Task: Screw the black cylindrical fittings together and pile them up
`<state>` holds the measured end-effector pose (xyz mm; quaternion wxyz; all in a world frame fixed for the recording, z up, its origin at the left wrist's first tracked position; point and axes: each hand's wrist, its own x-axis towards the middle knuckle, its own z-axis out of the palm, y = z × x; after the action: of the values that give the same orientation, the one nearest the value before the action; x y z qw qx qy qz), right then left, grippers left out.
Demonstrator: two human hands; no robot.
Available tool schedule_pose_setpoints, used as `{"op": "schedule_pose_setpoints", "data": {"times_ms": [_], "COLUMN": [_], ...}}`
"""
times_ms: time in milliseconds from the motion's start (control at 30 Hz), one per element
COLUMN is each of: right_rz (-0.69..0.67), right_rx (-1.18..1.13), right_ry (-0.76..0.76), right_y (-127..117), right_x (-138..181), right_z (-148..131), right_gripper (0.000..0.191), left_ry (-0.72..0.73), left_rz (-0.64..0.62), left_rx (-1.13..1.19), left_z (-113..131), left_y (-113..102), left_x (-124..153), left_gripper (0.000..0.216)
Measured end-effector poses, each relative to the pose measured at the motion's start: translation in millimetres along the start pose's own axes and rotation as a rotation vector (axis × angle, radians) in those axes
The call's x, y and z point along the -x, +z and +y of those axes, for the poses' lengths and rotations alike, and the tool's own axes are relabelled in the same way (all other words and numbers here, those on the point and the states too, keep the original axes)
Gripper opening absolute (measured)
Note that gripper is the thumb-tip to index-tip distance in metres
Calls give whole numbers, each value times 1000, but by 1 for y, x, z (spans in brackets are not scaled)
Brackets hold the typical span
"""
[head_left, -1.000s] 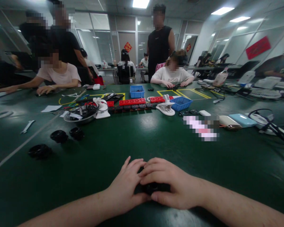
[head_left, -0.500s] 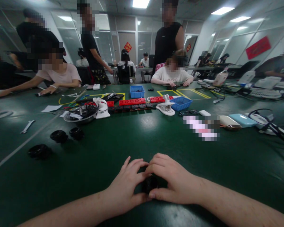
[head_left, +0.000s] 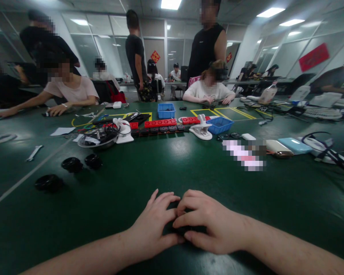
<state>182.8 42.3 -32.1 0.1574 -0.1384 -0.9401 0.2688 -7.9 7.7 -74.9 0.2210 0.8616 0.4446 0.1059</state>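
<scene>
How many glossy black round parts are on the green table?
3 visible at left: leftmost part, middle part, rightmost part. The dark object mostly hidden between left hand and right hand may be another.

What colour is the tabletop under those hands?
Dark green tabletop, seen best in the head view.

Ceiling panel lights (head_left: 171, 4) glare white from twelve to two o'clock above an otherwise dim scene, the green tabletop (head_left: 149, 168) shines palely at centre and five o'clock, shadow darkens the gap between left hand (head_left: 153, 221) and right hand (head_left: 215, 221) toward six, and the edges at nine and three stretch softly.
</scene>
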Motion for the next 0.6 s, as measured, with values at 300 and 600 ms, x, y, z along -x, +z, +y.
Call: {"op": "schedule_pose_setpoints", "data": {"times_ms": [300,600], "right_rz": [-64,64], "right_rx": [-126,-89], "right_ry": [-91,-69], "right_y": [3,1], "right_x": [-1,0], "right_z": [2,-1], "right_gripper": [33,26], "left_ry": [0,32], "left_rz": [26,29], "left_rx": [-1,-11], "left_z": [0,-1], "left_y": [1,0], "left_x": [-1,0], "left_gripper": [31,55]}}
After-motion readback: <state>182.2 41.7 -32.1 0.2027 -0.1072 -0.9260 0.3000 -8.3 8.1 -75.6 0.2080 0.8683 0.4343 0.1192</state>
